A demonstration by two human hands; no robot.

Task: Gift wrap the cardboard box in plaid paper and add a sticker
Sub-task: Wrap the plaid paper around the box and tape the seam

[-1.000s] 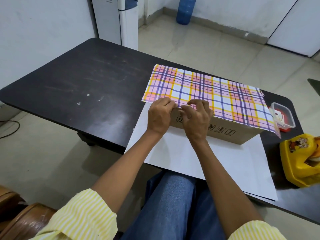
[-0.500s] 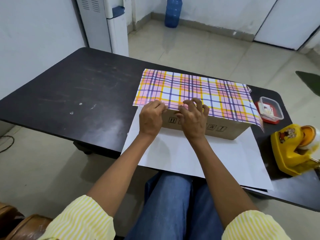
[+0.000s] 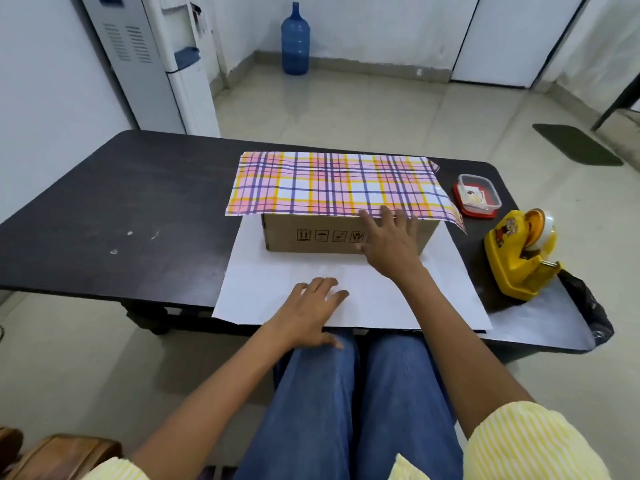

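Cardboard box (image 3: pixel 311 237) sits on the white sheet (image 3: pixel 263 289) near the table's (image 3: pixel 121 202) front edge, with plaid paper (image 3: pixel 329 185) draped over its top. Your right hand (image 3: pixel 391 244), fingers spread, pins that flap so it cannot slip. Your left hand (image 3: pixel 308 313) lies flat on the sheet and holds nothing; its thumb possibly hooks under the sheet's edge.

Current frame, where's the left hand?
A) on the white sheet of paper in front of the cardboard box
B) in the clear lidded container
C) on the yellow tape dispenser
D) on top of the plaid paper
A: the left hand lies with fingers spread on the white sheet of paper, in front of the brown cardboard box; only the right hand reaches the box.
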